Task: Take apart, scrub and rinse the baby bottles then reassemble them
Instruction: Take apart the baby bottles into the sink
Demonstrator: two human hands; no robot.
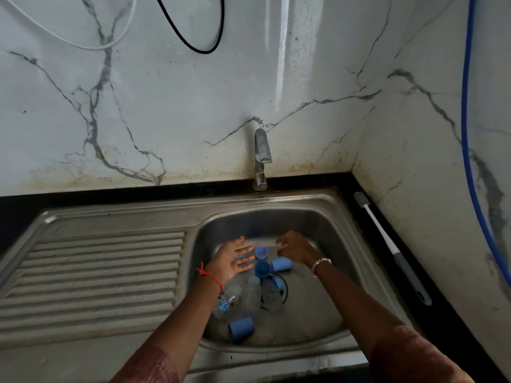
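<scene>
Left hand (233, 258): fingers straight, palm up, empty — over the sink (124, 217).
Right hand (296, 248): fingers loosely curled, holding nothing, near the left.
Bottles (253, 293): clear, lying in the sink bowl among loose blue caps (282, 264).
Brush (387, 241): on the dark desk (110, 194), right of the sink — untouched.

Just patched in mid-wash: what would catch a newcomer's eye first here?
Two bare hands reach into the steel sink, the left hand palm-open and the right hand loosely curled, neither gripping anything. Beneath them, clear bottles and scattered blue caps lie around the drain. A long brush lies on the dark counter to the right.
</scene>
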